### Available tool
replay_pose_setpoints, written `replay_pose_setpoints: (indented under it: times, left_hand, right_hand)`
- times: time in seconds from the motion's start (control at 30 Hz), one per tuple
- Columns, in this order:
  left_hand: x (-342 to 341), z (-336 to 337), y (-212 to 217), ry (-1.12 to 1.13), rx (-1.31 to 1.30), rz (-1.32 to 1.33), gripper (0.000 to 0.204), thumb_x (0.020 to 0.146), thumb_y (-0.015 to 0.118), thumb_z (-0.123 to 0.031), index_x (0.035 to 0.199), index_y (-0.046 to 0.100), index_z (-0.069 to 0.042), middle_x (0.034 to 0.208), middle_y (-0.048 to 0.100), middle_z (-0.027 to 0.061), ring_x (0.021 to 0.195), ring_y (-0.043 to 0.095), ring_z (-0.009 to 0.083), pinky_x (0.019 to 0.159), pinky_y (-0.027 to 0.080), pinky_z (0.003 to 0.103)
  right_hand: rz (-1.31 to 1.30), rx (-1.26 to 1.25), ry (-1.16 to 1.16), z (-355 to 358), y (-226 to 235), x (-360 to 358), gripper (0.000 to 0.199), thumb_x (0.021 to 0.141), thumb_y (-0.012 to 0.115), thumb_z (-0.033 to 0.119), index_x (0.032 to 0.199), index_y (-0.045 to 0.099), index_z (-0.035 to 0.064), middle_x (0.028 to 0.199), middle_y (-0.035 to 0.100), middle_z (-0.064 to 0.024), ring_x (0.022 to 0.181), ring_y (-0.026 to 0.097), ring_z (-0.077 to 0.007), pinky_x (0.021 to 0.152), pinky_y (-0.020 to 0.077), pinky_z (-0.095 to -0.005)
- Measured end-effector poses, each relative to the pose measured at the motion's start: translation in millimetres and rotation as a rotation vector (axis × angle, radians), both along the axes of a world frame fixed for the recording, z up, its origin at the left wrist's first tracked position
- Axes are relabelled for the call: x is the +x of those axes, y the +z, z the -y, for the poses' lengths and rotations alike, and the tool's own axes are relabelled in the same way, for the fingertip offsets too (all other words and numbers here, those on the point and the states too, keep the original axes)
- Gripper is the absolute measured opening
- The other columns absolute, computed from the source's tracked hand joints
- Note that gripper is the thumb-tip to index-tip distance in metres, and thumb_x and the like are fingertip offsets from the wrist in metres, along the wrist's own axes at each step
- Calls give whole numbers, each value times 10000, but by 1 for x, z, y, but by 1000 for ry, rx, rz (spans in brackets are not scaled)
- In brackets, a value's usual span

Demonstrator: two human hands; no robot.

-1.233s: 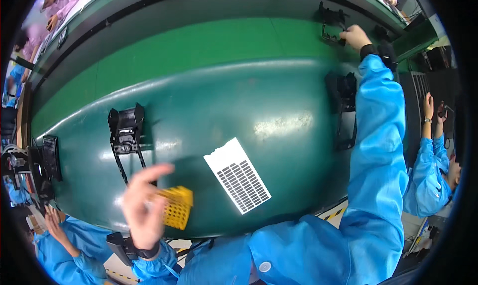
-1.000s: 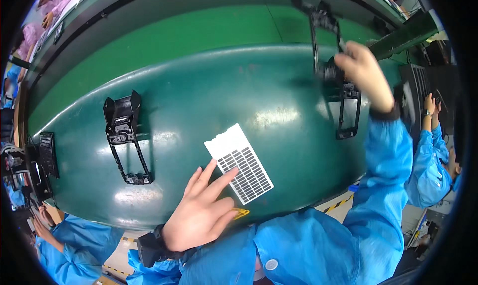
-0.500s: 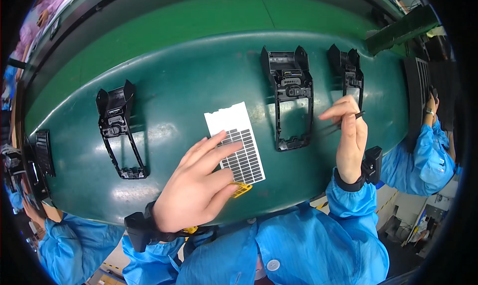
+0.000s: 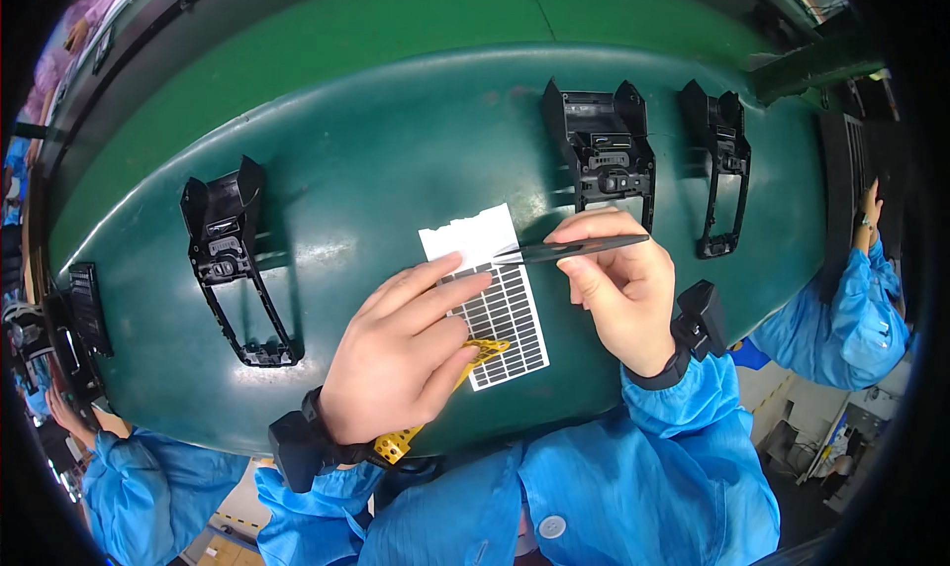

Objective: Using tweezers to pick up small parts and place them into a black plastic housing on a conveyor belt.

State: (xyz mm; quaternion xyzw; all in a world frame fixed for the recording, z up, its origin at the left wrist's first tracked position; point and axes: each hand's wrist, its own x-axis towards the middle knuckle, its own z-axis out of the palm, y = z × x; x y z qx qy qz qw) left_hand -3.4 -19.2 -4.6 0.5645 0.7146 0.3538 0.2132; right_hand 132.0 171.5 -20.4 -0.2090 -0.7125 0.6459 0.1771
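Nearest the body: left hand [image 4: 401, 358] lies palm down on the green belt [image 4: 396, 150], fingers loosely spread and extended, index and middle fingertips [image 4: 450, 261] pressing on the left edge of a white sheet of small dark labels [image 4: 495, 304]. A yellow perforated strip [image 4: 475, 353] sits under the palm; one end shows past the fingers, touching the sheet, the other end shows at the wrist. Black wristband [image 4: 297, 447] on the left wrist.

Right hand [image 4: 618, 289] just beside the sheet on its right side. Thumb and fingers are pinched around black tweezers [image 4: 574, 249], held nearly level; the tip points left and rests at the sheet's upper part, where the blank white margin meets the label rows. Whether a label is on the tip: cannot tell. Black wrist device [image 4: 698, 319] on the right wrist.

The sheet lies flat on the belt, tilted slightly, between the two hands.

Further out: black plastic frame part [image 4: 604, 150] directly beyond the right hand, upright end away from the body. A second like part [image 4: 722, 165] to its right, a third [image 4: 233, 259] well apart to the left.

At the far right edge, another person's blue sleeve [image 4: 861, 319] and hand.
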Motion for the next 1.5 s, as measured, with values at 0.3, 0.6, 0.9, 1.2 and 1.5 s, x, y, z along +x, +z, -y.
replay_pose_setpoints:
  times: [0.3, 0.6, 0.9, 1.2, 1.5]
  left_hand:
    - [-2, 0, -2, -27, -6, -28, 160, 722, 727, -94, 755, 600, -2, 1234, 602, 144, 1217, 526, 356, 986, 451, 463]
    - [2, -3, 1, 6, -4, -64, 174, 719, 732, -98, 749, 593, 2, 1202, 600, 174, 1194, 546, 352, 977, 466, 457]
    - [7, -5, 3, 28, -28, -159, 144, 722, 688, -20, 748, 551, 17, 1212, 595, 178, 1209, 540, 376, 984, 459, 473]
    - [6, -6, 19, 17, -12, -67, 133, 753, 667, -44, 727, 553, 20, 1216, 602, 197, 1207, 536, 395, 1013, 433, 497]
    - [30, -63, 7, -59, 95, 106, 180, 832, 660, -107, 754, 540, 2, 1318, 533, 209, 1180, 527, 396, 1045, 397, 462]
  right_hand:
    - [-22, 90, -17, 3, -6, -2, 160, 844, 671, -38, 1001, 639, -36, 1002, 653, -92, 786, 655, -98, 623, 536, -206]
    - [-24, 137, -15, 4, -4, -3, 157, 843, 671, -36, 995, 634, -37, 996, 651, -100, 804, 660, -116, 633, 551, -218]
    - [-36, 7, -34, 4, -7, -1, 120, 867, 655, -19, 977, 623, -54, 1021, 643, -89, 808, 646, -110, 673, 542, -228]
    - [-277, -116, -167, -20, 13, 7, 192, 882, 607, -26, 1068, 565, -4, 996, 641, -104, 661, 539, -70, 577, 442, -195]
    - [-176, -151, -303, -55, 3, 7, 187, 911, 631, 93, 1063, 576, 0, 870, 638, -69, 713, 598, -129, 677, 481, -256]
